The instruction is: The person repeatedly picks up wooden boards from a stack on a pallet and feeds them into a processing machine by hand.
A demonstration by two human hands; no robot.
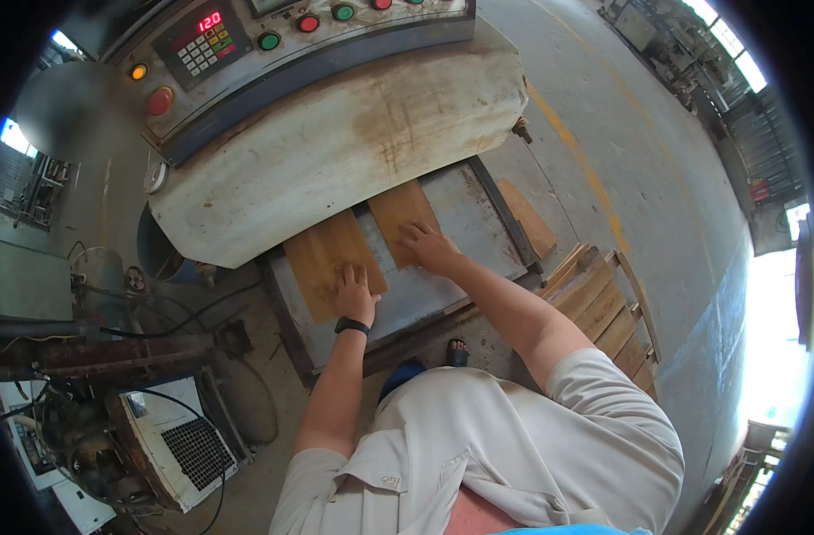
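Apparently for steadiness, left hand (356,295) and right hand (429,249) rest open
Beneath them, two rectangular brown wooden boards (321,266) lie on the grey metal bed (476,223), one nearer its left edge.

Boards (322,259) on machine bed (418,301); planks (601,314) right.

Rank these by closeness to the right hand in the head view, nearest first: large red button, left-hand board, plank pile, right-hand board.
1. Right-hand board: directly under the right hand, touching it.
2. Left-hand board: just to the left, under the left hand.
3. Plank pile: off to the right.
4. Large red button: far off at upper left.
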